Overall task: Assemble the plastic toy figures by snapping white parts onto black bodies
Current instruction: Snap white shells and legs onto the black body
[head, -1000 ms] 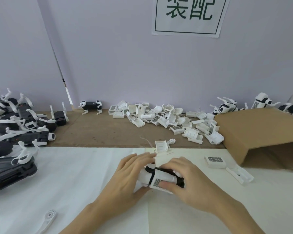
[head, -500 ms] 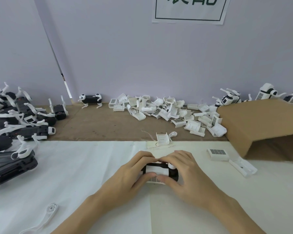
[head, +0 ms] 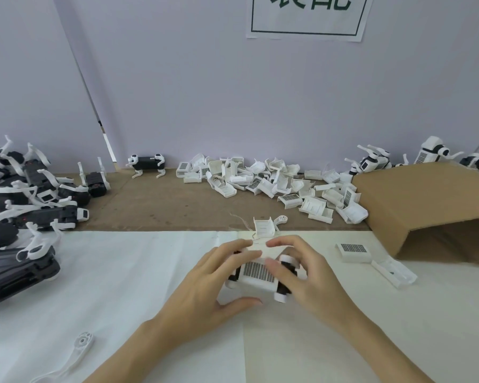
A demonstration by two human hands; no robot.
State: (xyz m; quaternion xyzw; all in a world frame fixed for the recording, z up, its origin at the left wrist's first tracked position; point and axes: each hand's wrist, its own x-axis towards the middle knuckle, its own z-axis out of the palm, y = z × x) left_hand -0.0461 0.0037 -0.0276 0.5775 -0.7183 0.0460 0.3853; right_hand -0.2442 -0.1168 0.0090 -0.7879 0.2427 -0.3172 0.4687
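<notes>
**A:** Left hand (head: 205, 283) cups the near end of a black toy body (head: 284, 275) capped by a white plastic shell with a dark grid panel (head: 257, 272), fingers curled over its top and thumb hooked below. What about the other one?

**B:** Right hand (head: 302, 272) grips the far end, thumb pressed on the grid panel, fingers arched over the back. The figure sits between both palms, just above the white sheet on the desk (head: 122, 272).

**A:** Risk from here?

**B:** Likely a half-seated clip. The thumb bears on one side of the panel, so uneven pressure could snap one edge home and leave the other proud. I cannot tell whether every tab has caught. The round white joints (head: 281, 297) at the corners poke out near the palm; a hard squeeze might twist one.

**A:** And the loose pieces?

**B:** A white open shell part (head: 264, 226) lies just beyond the fingertips, and a grid-faced white cover (head: 354, 251) sits to the right; a slip could knock either away.

**A:** Changed from a moment ago?

**B:** The grid panel now faces up in plain sight, where half a second back it showed only as a sliver under the fingers. The fingertips, then meeting over the top, have parted.
</notes>
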